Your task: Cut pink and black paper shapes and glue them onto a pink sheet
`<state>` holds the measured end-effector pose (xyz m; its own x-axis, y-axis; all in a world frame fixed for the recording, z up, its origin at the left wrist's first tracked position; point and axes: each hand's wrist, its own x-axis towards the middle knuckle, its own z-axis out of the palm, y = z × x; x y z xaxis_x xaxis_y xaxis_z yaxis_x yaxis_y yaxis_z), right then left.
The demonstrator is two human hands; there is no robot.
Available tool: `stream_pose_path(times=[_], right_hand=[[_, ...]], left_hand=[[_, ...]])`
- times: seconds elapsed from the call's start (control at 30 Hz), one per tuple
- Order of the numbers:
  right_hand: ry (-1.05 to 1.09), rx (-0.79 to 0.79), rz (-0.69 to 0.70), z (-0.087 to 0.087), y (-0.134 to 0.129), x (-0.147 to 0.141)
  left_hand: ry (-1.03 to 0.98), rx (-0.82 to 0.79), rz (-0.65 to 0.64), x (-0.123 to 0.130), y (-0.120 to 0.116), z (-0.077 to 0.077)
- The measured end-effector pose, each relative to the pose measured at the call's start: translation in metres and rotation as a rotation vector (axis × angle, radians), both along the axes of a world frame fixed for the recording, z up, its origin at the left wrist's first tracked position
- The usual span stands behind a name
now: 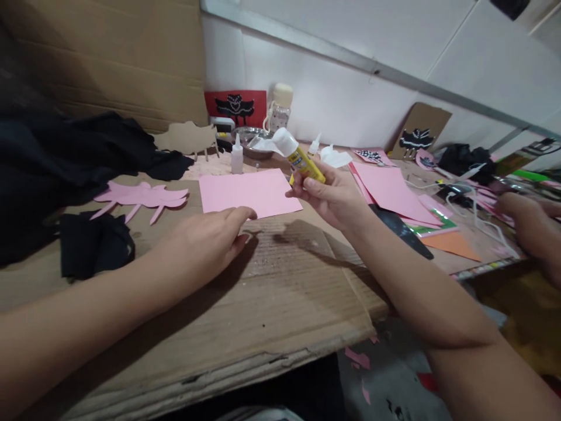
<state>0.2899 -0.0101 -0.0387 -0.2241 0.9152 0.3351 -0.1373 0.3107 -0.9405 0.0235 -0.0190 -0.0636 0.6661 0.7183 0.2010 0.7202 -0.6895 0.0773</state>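
Observation:
My right hand (328, 193) is closed around a yellow-labelled glue bottle (302, 161) with a white top. It holds the bottle tilted above the right end of a pink sheet (249, 192) lying on the cardboard. At that sheet's near edge is my left hand (210, 240), its thumb and forefinger apart and nothing visible between them; its other fingers are mostly hidden. Farther left lies a pink cut-out shape (142, 197) with thin strips pointing down. Behind the sheet stands a small white nozzle bottle (237, 159).
Black cloth (79, 164) is heaped at left beside a brown card cut-out (186, 139). A metal bowl (256, 146) and a capped clear bottle (280, 111) stand at the back. Pink sheets (390, 190) and a white cable (477, 213) lie right, near another person's hand (526, 225).

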Motion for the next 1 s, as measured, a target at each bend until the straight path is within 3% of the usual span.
stream_pose_path(times=[0.27, 0.4, 0.47, 0.57, 0.63, 0.7, 0.73, 0.83, 0.93, 1.0], right_hand=[[-0.052, -0.043, 0.015, -0.008, -0.008, -0.017], [0.035, -0.124, 0.139, -0.008, -0.012, -0.018], [0.037, -0.168, 0.318, -0.015, -0.012, -0.018], [-0.047, -0.283, 0.749, -0.029, -0.011, -0.017], [-0.085, -0.371, 1.063, -0.036, -0.012, -0.017], [-0.084, -0.407, 1.212, -0.038, -0.014, -0.017], [-0.069, -0.397, 1.203, -0.038, -0.015, -0.017], [-0.030, -0.341, 1.006, -0.037, -0.018, -0.017], [-0.019, -0.441, 1.096, -0.037, -0.023, -0.022], [0.018, -0.434, 1.032, -0.033, -0.026, -0.025]], left_hand=[[-0.095, 0.019, -0.121, 0.000, 0.010, -0.008], [-0.089, 0.063, -0.068, -0.004, 0.016, -0.004], [-0.066, 0.072, 0.022, -0.006, 0.022, 0.000], [-0.037, 0.057, 0.127, -0.008, 0.029, 0.005], [-0.047, 0.034, 0.135, -0.009, 0.032, 0.005], [-0.068, 0.028, 0.107, -0.009, 0.033, 0.003], [-0.075, 0.036, 0.088, -0.009, 0.032, 0.001], [-0.074, 0.052, 0.032, -0.008, 0.028, -0.001], [-0.067, 0.023, -0.025, -0.007, 0.021, 0.002], [-0.065, 0.006, -0.055, -0.005, 0.015, 0.005]])
